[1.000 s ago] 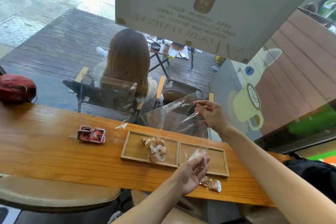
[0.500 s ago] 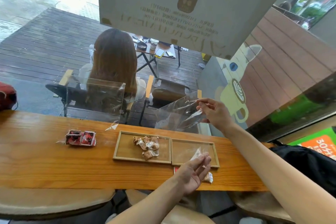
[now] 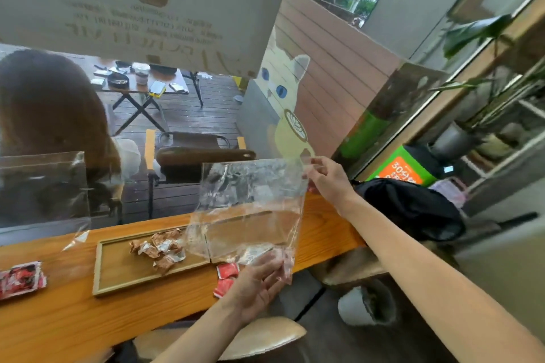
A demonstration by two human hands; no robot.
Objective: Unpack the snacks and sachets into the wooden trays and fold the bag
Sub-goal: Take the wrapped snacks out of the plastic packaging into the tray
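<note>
A clear plastic bag (image 3: pixel 250 203) hangs stretched in the air above the counter. My right hand (image 3: pixel 327 177) pinches its upper right corner; my left hand (image 3: pixel 259 277) pinches its lower right corner near the counter's front edge. Behind the bag lie two wooden trays side by side: the left tray (image 3: pixel 115 271) holds a heap of brown and white wrapped snacks (image 3: pixel 159 247), the right tray (image 3: pixel 236 242) shows only through the plastic. Two red sachets (image 3: pixel 227 271) lie on the counter just in front of the trays, beside my left hand.
A packet of red sachets (image 3: pixel 20 277) lies at the counter's far left. The wooden counter (image 3: pixel 59 318) runs along a window; a black bag (image 3: pixel 413 209) sits at its right end. Stools (image 3: pixel 262 336) stand below the front edge. A person sits outside behind the glass.
The bag has been spread out flat between both hands, with my right hand raised up and rightward. My head turned right, so the trays and sachets sit further left in view.
</note>
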